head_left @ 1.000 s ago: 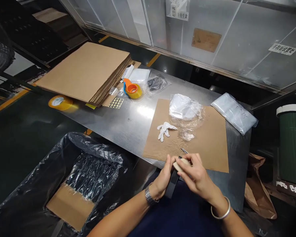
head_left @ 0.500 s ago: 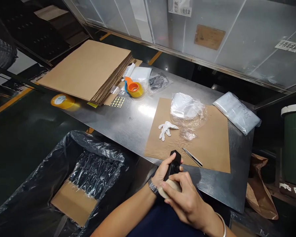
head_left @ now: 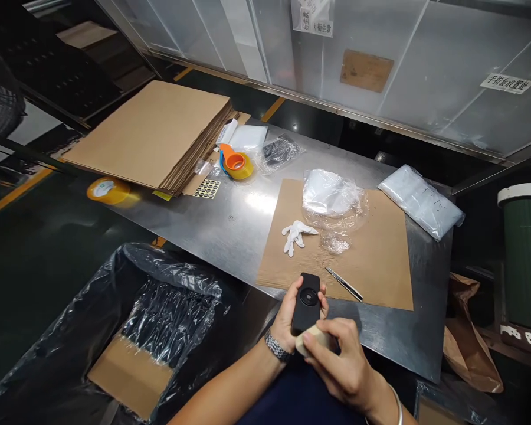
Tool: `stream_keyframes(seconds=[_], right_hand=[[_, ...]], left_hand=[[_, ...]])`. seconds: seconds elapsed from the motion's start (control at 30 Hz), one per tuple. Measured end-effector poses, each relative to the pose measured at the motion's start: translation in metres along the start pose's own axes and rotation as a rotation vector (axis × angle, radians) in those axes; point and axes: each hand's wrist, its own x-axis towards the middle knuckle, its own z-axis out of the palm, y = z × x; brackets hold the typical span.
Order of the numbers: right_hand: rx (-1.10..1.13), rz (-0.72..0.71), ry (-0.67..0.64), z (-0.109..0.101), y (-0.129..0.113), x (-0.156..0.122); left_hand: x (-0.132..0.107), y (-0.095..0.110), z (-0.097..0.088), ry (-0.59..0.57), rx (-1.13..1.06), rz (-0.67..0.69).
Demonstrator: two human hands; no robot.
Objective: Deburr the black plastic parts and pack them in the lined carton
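My left hand (head_left: 287, 319) is wrapped round a black rectangular device (head_left: 306, 313) with a round ring on its face, which is turned up toward me. Pinched in my right hand (head_left: 346, 361) is a cream-coloured pad (head_left: 310, 340), soft-looking, against the device's lower end. Whether it is a cloth or a sponge I cannot tell. Just beyond the device, a pair of metal tweezers (head_left: 344, 284) lies on the brown cardboard sheet (head_left: 380, 265). A white glove (head_left: 298, 235) and clear plastic bags (head_left: 334, 195) rest on the same sheet.
A metal table (head_left: 230, 236) carries a cardboard stack (head_left: 150, 133), an orange tape dispenser (head_left: 236, 162), a sticker sheet (head_left: 207, 189) and a white plastic packet (head_left: 420, 200). A roll of yellow tape (head_left: 107, 190) sits by the left edge. A black-lined bin (head_left: 84, 307) stands at front left.
The black device has turned so that its ringed face points up at me. My right hand has shifted slightly right and down with the pad. The whole view has moved a little.
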Motion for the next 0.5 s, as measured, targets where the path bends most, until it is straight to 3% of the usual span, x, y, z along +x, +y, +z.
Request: stream_keyframes(seconds=[0.1, 0.23, 0.37, 0.5], right_hand=[[-0.132, 0.034, 0.092, 0.007, 0.028, -0.030], [-0.334, 0.361, 0.177, 0.019, 0.098, -0.057], [-0.408, 0.565, 0.196, 0.025, 0.170, -0.061], [-0.415, 0.721, 0.196, 0.025, 0.206, -0.058]], left_hand=[[-0.006, 0.001, 0.002, -0.050, -0.008, 0.075], [-0.012, 0.004, 0.000, -0.127, 0.199, 0.109], [-0.013, 0.004, -0.007, -0.220, 0.359, 0.061], [-0.015, 0.003, -0.015, -0.338, 0.505, 0.004]])
